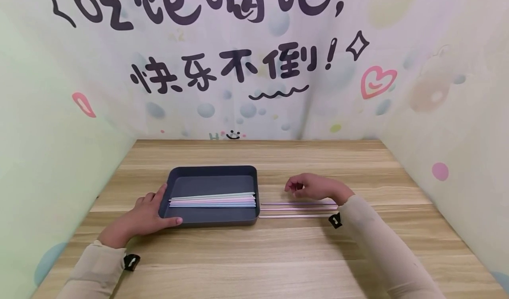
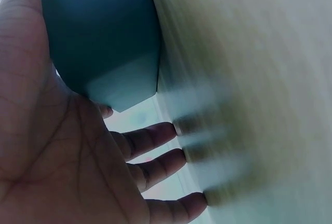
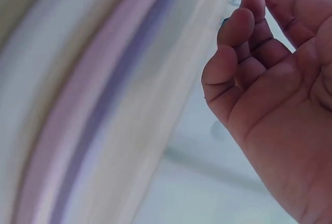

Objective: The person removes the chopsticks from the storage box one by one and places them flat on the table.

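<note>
A dark grey rectangular tray [image 1: 214, 219] sits on the table. Across its floor lies a bundle of thin pastel sticks [image 1: 212, 200], like chopsticks, in green, pink and blue. My left hand [image 1: 145, 215] rests against the tray's front left corner, thumb along the front side. In the left wrist view, straight fingers [image 2: 155, 169] touch the tabletop beside the tray wall [image 2: 104, 42]. Right of the tray, several more sticks [image 1: 296, 210], white, pink and purple, lie side by side on the wood. Over them hangs my right hand [image 1: 318, 187], fingers loosely bent and holding nothing.
The wooden table [image 1: 238, 263] meets a printed cloth backdrop [image 1: 222, 113] with black lettering at the back. Pale walls [image 1: 449, 126] close in both sides. Black wrist straps [image 1: 335, 220] show at both sleeves.
</note>
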Demonstrator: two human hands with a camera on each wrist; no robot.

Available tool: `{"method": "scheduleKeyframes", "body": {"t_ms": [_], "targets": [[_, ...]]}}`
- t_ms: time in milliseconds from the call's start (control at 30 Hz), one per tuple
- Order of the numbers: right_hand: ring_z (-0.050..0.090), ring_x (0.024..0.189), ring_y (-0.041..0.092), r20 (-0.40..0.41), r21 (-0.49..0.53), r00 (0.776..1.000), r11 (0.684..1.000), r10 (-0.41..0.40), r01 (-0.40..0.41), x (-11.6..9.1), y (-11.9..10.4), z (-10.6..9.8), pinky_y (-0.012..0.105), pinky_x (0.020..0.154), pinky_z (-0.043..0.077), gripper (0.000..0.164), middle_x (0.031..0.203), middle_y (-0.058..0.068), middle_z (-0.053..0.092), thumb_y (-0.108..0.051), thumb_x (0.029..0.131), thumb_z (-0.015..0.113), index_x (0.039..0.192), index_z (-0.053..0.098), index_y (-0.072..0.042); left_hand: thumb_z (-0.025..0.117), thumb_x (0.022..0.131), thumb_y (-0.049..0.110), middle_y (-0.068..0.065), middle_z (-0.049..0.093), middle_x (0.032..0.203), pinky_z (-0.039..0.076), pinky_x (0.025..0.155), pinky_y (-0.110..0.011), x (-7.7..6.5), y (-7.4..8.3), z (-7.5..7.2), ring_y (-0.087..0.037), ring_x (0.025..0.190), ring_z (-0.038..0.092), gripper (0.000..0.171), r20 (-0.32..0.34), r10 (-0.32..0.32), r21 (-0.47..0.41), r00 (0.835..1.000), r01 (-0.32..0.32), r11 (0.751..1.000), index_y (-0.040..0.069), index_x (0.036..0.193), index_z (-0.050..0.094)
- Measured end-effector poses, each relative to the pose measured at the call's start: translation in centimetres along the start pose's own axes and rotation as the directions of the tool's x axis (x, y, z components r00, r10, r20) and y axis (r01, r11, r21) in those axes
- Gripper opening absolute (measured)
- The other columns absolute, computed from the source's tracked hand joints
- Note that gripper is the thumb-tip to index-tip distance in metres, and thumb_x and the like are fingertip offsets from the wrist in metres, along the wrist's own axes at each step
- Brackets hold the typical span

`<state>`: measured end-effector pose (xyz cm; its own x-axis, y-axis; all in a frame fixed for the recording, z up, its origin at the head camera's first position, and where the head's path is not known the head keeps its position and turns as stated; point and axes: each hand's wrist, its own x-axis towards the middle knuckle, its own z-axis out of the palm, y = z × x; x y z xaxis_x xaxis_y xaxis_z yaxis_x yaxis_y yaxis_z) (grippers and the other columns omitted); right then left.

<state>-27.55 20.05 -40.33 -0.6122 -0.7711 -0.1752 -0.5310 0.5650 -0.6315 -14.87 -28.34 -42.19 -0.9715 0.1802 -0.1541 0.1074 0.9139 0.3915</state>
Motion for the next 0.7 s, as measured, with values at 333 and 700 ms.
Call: {"method": "scheduleKeyframes", "body": {"t_ms": [333, 700], "targets": [[0.053, 0.087, 0.016, -0.009, -0.011, 0.998, 0.998, -0.059, 0.059, 2.1, -2.7, -0.2, 0.032, 0.077, 0.045, 0.021, 0.092, -0.003, 0.057, -0.002, 0.096, 0.060, 0.116, 0.065, -0.005, 0.070, 0.081, 0.065, -0.047, 0.030, 0.137, 0.037, 0.092, -0.069, -0.2, 0.0, -0.1, -0.067, 0.125, 0.027, 0.121, -0.010, 0.015, 0.002, 1.000, -0.015, 1.000, -0.008, 0.154, 0.008], [0.054, 0.089, 0.016, 0.012, -0.031, 0.994, 0.994, -0.107, 0.107, 5.1, -5.6, 0.3, 0.033, 0.078, 0.047, 0.021, 0.093, -0.003, 0.059, -0.007, 0.098, 0.061, 0.118, 0.065, -0.005, 0.069, 0.080, 0.066, -0.046, 0.030, 0.138, 0.037, 0.092, -0.069, -0.1, -0.1, 0.1, -0.065, 0.125, 0.028, 0.121, -0.009, 0.005, 0.007, 1.000, -0.005, 1.000, -0.007, 0.154, 0.008]]}}
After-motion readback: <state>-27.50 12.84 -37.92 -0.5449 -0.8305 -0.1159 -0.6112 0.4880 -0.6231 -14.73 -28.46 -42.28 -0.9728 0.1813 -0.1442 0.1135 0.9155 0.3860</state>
